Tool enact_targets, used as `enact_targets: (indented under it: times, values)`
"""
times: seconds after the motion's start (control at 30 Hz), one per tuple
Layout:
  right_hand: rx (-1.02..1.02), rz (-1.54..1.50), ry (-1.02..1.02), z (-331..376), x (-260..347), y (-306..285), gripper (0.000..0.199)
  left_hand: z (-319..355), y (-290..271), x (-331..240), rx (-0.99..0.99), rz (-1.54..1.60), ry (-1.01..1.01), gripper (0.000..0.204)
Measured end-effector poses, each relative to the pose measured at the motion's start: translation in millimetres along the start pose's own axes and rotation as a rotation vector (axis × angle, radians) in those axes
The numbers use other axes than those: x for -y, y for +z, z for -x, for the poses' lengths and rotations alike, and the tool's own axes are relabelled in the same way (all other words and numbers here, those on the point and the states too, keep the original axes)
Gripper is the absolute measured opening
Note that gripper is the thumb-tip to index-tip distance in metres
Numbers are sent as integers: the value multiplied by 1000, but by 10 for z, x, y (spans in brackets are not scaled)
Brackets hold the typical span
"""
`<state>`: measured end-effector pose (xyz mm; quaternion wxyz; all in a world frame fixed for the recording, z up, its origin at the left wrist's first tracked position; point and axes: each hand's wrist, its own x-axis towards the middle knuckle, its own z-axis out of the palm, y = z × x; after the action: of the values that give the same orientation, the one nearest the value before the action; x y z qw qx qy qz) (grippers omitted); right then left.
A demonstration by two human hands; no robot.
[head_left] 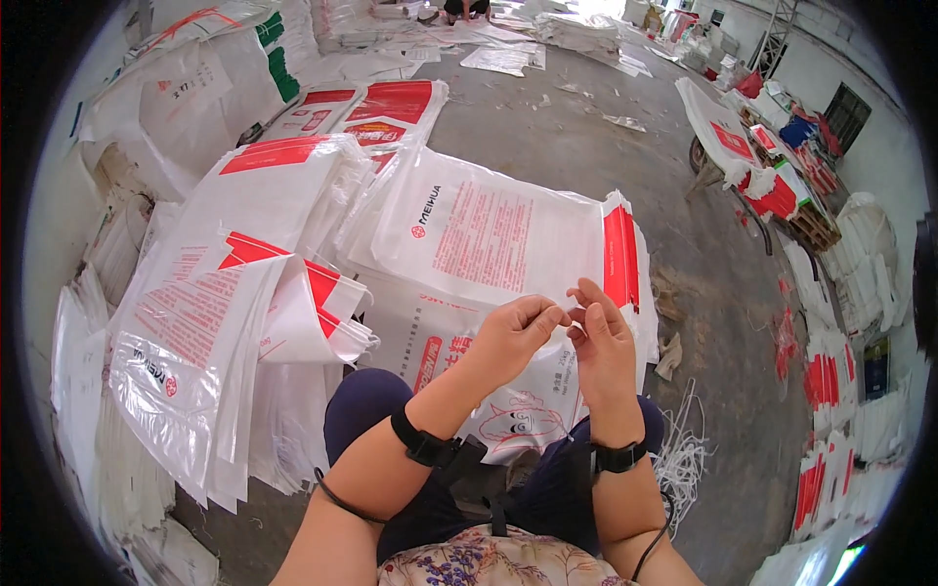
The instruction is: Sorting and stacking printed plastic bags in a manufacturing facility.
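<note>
Both bare hands are raised close together over the near edge of a white sack pile, fingertips nearly meeting, possibly touching. Left hand (518,339): thumb and forefinger pressed together at the tips, other fingers folded under; whether a thread or scrap sits between them is too small to make out. Right hand (604,350): fingers bent and partly overlapped by the thumb; cannot tell whether it pinches anything. Nearest to them, the upper sack (562,220) lies flat just beyond the hands, printed in red, with a red band along its right end; its near right part is covered by the fingers. Below it a second sack (383,293) shows only in part, its drawing and print broken up by the left forearm; its near edge runs in between the dark-clad knees (363,402). To the left, a bulging stack of sacks (186,293), corners folded over; lower layers too crowded to count. White strings (684,451) tangle on the floor (728,391) by the right knee. Far off, a person (467,10) is cut off by the top edge. Goods along the right wall blur and bend into the dark rim.
</note>
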<state>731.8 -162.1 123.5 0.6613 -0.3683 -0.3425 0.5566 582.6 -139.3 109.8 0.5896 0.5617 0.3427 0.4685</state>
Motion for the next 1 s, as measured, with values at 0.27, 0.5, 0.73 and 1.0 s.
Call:
enact_targets:
  times: [0.27, 0.5, 0.73, 1.0]
  values:
    - [163, 104, 26, -47, -29, -104, 22, 19, -4, -50, 66, -24, -59, 24]
    - [52, 192, -130, -97, -39, -45, 14, 26, -38, -100, 133, 419, -318, 28]
    - [-182, 514, -351, -148, -160, -49, 9, 31, -124, -39, 57, 749, -255, 24]
    - [169, 1049, -931, 2, -40, 135, 10, 30, -81, -11, -33, 584, -284, 22]
